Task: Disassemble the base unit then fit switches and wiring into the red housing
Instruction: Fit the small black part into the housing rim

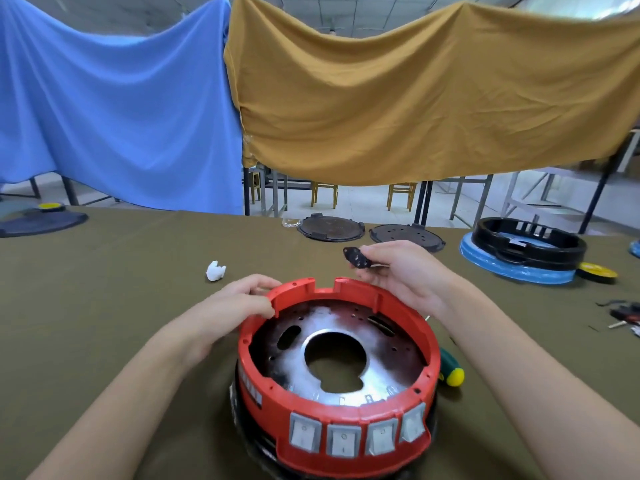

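Fingers of my left hand [242,303] are gripping the red housing [341,386] rim; my right hand [401,271] is pinching a black socket plate [356,258]

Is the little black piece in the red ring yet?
Out. The right hand pinches the black piece above the red ring's notch.

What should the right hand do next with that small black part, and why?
Probably lower the black socket piece into the notch in the red housing's far rim: the right hand pinches it just above, and the left hand steadies the rim.
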Demonstrator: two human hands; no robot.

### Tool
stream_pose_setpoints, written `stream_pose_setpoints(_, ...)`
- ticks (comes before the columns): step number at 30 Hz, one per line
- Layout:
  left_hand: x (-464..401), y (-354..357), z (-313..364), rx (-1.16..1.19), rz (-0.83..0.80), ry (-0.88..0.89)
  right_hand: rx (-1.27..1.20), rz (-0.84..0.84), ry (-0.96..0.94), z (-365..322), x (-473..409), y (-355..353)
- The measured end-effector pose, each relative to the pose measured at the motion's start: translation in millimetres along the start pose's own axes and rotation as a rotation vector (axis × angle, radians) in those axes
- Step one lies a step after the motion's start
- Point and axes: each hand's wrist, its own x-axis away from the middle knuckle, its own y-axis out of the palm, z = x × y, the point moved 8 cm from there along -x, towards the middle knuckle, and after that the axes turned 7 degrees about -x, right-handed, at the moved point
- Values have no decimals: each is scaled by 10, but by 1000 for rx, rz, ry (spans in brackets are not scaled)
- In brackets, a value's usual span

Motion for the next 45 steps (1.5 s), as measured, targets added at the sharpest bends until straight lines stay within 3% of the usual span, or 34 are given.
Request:
stream_pose_setpoints(3,-200,-89,195,-169,-65,13,166,-99,7,-9,-82,191)
stream_pose_setpoints(6,-436,14,318,-261,-64,66,333,-22,-88,-53,-197,220)
stream_pose_setpoints(10,-541,200,217,-192,-58,159,666,-41,-191,23,-249,254)
stream_pose_setpoints(13,-554,173,159,-129,-59,178,579,-60,-172,93,-291,201)
stream_pose_setpoints(17,-564,218,147,-92,-89,183,262,-77,-8,187,-296,110)
stream_pose_setpoints(25,-602,179,123,-67,-30,181,113,-47,123,284,-299,64)
stream_pose_setpoints(32,-590,182,117,-36,-26,159,502,-77,-102,168,-335,113)
stream_pose_setpoints(45,-625,178,114,33,-33,222,728,-198,-268,121,-272,267)
